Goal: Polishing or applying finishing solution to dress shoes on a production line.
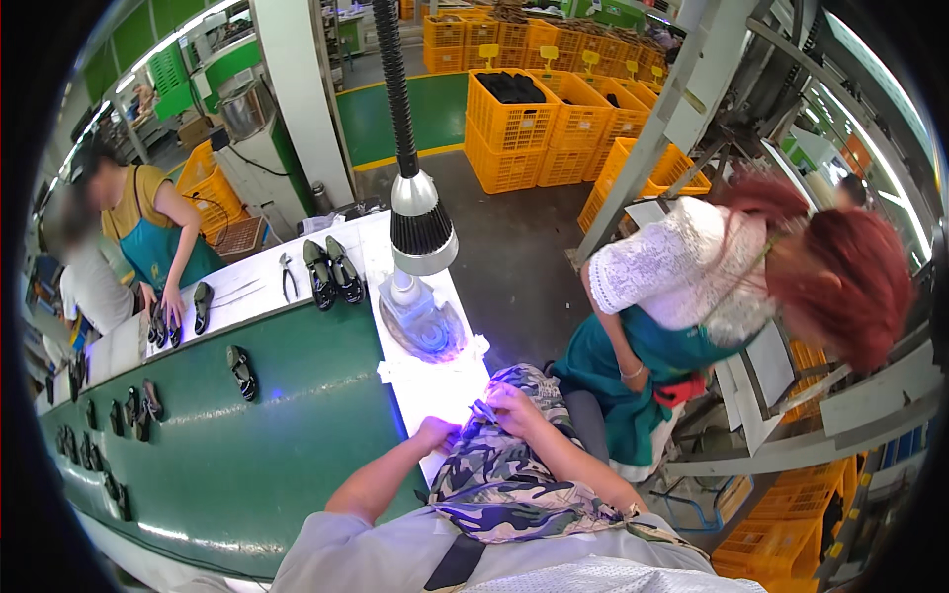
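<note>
Under bright violet-white light at the white bench end (445, 385), my left hand (438, 433) is closed at the edge, close to my camouflage apron (494, 465). Whatever its fingers hold is hidden. Just to its right, my right hand (512, 407) pinches a small bluish piece (482, 407), whose kind the glare hides. Both hands are in front of my body, a short distance apart. Beyond them, a clear-looking base with a blue round part (427, 331) stands below a black and silver lamp head (423, 232) on a flexible neck.
A pair of black shoes (332, 272) and pliers (288, 277) lie on the white ledge. Left of me, a green conveyor belt (287, 435) carries several shoes. A co-worker in a teal apron (633, 376) sits close at right. Orange crates (509, 128) stand behind.
</note>
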Demonstrator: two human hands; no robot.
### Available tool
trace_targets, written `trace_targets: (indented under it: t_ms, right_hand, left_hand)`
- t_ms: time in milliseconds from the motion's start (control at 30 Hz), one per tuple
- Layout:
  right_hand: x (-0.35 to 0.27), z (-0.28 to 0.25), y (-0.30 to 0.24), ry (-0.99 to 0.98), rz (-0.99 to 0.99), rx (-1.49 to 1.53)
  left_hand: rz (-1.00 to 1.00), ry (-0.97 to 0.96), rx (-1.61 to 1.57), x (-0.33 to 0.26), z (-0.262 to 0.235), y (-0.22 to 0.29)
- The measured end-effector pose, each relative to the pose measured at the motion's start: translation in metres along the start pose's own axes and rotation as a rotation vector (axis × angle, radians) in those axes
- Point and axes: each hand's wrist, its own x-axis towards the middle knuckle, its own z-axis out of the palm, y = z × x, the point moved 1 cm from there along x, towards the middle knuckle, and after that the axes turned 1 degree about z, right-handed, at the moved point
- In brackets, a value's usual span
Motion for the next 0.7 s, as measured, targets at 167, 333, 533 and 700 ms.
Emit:
trace_targets:
  t_ms: [167,333,533,700]
  right_hand:
    - [0.0,0.005,-0.01,0.0,-0.017,0.049]
    - [0.001,0.005,-0.013,0.005,-0.026,0.067]
    - [-0.006,0.011,-0.011,0.006,-0.011,0.086]
    - [-0.011,0.021,-0.013,0.05,-0.004,0.115]
  left_hand:
    - [0.006,-0.007,-0.005,0.004,-0.001,0.006]
    - [0.007,-0.029,-0.031,0.006,-0.001,0.009]
    - [-0.006,0.001,-0.016,-0.001,0.0,0.004]
    - [0.052,0.023,0.025,-0.001,0.0,-0.001]
